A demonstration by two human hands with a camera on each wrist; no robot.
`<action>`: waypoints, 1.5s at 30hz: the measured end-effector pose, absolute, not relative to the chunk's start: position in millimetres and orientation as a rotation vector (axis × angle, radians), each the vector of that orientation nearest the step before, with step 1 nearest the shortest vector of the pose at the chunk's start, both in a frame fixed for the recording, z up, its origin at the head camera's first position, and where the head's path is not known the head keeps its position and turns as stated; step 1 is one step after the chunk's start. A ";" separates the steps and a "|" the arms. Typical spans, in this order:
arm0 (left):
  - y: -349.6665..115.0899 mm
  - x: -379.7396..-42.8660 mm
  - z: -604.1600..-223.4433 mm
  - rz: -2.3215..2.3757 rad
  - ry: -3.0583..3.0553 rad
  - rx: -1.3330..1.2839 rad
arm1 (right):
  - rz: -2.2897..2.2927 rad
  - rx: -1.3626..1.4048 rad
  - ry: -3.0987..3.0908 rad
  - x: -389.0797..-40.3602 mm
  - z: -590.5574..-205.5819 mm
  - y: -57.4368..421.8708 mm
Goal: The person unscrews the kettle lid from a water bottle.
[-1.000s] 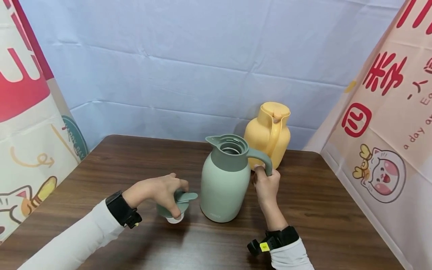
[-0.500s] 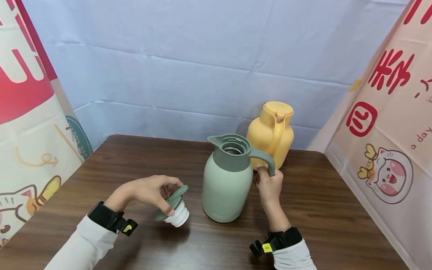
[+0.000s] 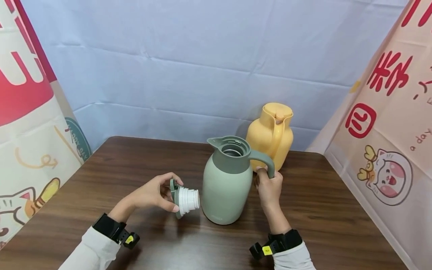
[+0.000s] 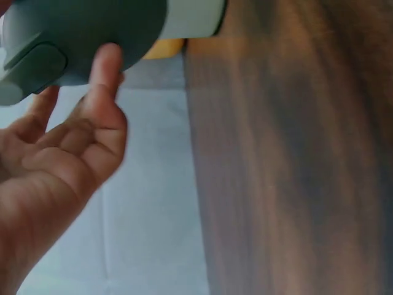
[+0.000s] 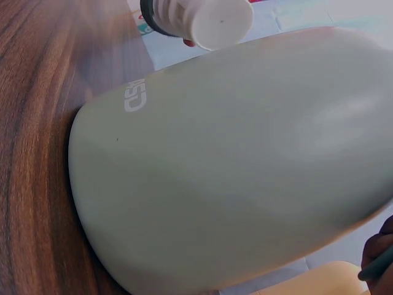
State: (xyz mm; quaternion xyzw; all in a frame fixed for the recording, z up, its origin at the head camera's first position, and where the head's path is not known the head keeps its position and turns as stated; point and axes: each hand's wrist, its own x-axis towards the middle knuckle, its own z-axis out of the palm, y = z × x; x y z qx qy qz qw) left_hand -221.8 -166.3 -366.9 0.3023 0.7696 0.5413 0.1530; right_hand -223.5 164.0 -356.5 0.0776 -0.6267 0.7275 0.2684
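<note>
My left hand pinches a green lid by its cap, tipped sideways so that its white threaded plug faces right toward the jug. Seen from the left wrist, fingertips rest against the lid's smooth green top. A pale green thermos jug stands upright on the table, its mouth uncovered and its spout toward the left. My right hand grips the lower end of the jug's dark green handle. In the right wrist view, the lid's white plug shows beyond the jug's body.
Behind the jug, at the back right, a yellow thermos jug stands with its top on. The brown wooden table meets a pale blue cloth at the back. Printed cloths hang on both sides.
My left hand has raised the lid and turned it from plug-down to lying sideways, plug pointing right. The right hand and the green jug have stayed in place.
</note>
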 end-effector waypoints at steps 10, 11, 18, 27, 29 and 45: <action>-161.1 -218.2 -389.5 1.752 2.163 0.919 | 1.959 0.211 -1.686 -222.5 -357.0 164.9; -161.2 -218.3 -391.2 1.762 2.157 0.930 | 1.959 0.213 -1.686 -222.9 -357.4 165.1; -160.8 -217.4 -401.2 1.875 2.140 0.917 | 1.961 0.238 -1.676 -223.1 -357.5 164.2; -157.6 -218.5 -406.0 1.884 2.405 0.727 | 1.952 0.223 -1.680 -224.7 -353.9 164.0; -156.6 -219.5 -405.1 1.882 2.413 0.726 | 1.954 0.219 -1.676 -225.1 -353.6 164.3; -161.8 -217.0 -397.1 1.701 2.484 0.761 | 1.974 0.212 -1.670 -223.7 -356.6 164.1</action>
